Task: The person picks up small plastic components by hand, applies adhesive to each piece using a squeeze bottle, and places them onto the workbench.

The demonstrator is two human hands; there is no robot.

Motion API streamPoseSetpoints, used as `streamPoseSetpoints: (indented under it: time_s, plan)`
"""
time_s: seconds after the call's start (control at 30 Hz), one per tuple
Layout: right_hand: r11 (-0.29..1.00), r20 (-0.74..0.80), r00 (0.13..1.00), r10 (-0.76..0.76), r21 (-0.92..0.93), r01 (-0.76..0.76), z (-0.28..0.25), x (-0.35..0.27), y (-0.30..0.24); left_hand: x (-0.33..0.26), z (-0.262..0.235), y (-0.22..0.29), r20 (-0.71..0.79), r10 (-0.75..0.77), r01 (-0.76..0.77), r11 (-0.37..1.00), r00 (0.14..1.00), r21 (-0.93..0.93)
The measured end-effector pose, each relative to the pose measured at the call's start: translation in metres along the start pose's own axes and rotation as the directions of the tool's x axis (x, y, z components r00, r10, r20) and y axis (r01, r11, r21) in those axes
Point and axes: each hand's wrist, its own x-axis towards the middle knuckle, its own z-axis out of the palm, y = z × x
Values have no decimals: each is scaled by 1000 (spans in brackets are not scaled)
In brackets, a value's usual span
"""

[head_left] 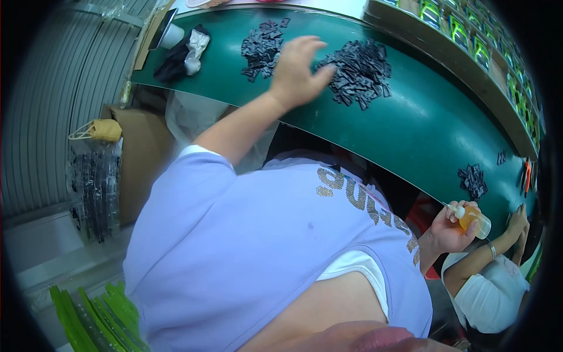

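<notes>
Left hand (300, 73) is reaching, splayed, between small heap (260, 53) and large heap (362, 73); palm hidden, contact unclear | right hand (449, 233) is gripping bottle (471, 219), fingers partly covering it

Tabletop (410, 126): plain green. Small pieces (360, 73): black. Bottle (472, 220): clear, amber-filled, white-capped. Shirt (199, 252): lavender, gold dotted print. Undershirt (359, 262): white. Pouch (105, 130): yellow. Strips (71, 320): bright green. Carton (146, 149): brown.

Brown cardboard box (145, 155), green strips (71, 315), yellow looped object (106, 130), seemingly fabric
</notes>
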Motion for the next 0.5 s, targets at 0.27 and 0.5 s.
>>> streamPoseSetpoints:
  time_s: [0.27,0.5]
  plan:
    - [992,-67,992,111,-48,-114,49,10,55,41,-18,-145,23,-304,273,887,953,373]
    - [967,25,994,107,-236,-98,87,13,78,99,-7,-130,395,-656,487,748,643,450]
